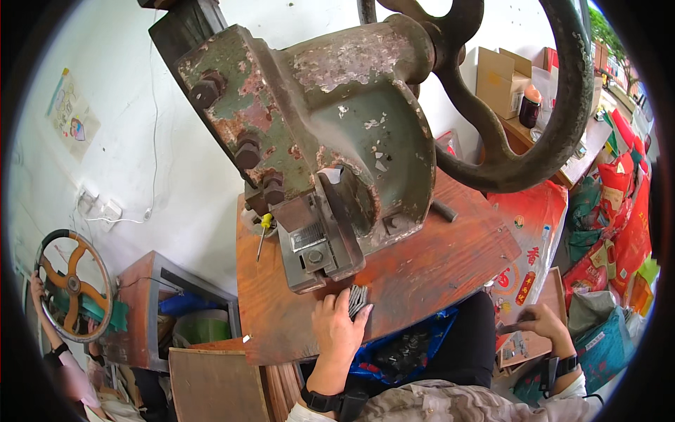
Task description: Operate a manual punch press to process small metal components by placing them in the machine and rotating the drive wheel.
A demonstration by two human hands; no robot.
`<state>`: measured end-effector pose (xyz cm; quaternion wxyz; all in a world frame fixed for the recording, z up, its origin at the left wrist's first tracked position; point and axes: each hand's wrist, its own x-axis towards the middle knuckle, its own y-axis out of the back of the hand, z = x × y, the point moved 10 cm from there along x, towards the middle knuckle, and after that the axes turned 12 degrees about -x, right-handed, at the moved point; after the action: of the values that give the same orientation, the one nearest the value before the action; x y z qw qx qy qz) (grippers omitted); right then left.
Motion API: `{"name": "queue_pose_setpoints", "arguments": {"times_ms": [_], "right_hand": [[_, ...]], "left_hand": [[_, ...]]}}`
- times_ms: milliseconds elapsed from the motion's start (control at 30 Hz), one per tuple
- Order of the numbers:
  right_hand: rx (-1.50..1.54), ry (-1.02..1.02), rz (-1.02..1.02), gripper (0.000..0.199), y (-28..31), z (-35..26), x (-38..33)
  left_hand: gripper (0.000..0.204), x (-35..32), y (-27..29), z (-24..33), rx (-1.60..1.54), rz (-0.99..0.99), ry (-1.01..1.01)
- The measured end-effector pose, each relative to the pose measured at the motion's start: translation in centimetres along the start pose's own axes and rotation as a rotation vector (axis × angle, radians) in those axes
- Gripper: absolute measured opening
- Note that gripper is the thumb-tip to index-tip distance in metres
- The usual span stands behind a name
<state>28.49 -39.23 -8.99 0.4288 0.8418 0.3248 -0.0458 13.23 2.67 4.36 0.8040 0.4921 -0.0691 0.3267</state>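
Note:
My left hand [336,329] rests at the near edge of the wooden bench top [429,260], its fingers closed round a small stack of thin grey metal pieces [358,301]. Just beyond it stands a heavy hand press [358,126] with chipped green paint and a metal die block [316,246] at its foot. Off to the right, my right hand [547,328] is closed, with something dark at its fingertips that I cannot make out. Under that hand lies a wooden tray [552,299] with several small metal pieces [519,348].
The press's large handwheel [492,169] overhangs the right side. A yellow-handled screwdriver [266,224] stands left of the die. A blue bag [441,330] of dark pieces sits below the bench edge. At far left, another person's hand [36,287] touches a wheel [74,283]. Red sacks [626,211] crowd the right.

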Motion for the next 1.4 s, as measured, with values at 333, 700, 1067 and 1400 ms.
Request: {"name": "queue_pose_setpoints", "arguments": {"times_ms": [333,700,1067,1400], "right_hand": [[-0.278,-0.267,0.281,0.042,-2.2,13.2,2.0],[-0.249,0.784,0.13,0.033,-3.6,-20.0,0.6],[-0.088,1.056,0.208,0.024,-1.8,-32.9,5.6],[-0.08,0.967,0.265,0.019,-3.9,-29.9,9.9]], "left_hand": [[0.05,-0.6,0.0,-0.5,-0.093,0.037,-0.013],[0.031,-2.7,-0.3,-5.3,-0.944,0.014,0.625],[0.034,-9.6,-1.0,-3.6,-1.803,-0.049,0.851],[0.018,-8.5,-2.4,-0.1,-1.727,-0.419,0.782]]}}
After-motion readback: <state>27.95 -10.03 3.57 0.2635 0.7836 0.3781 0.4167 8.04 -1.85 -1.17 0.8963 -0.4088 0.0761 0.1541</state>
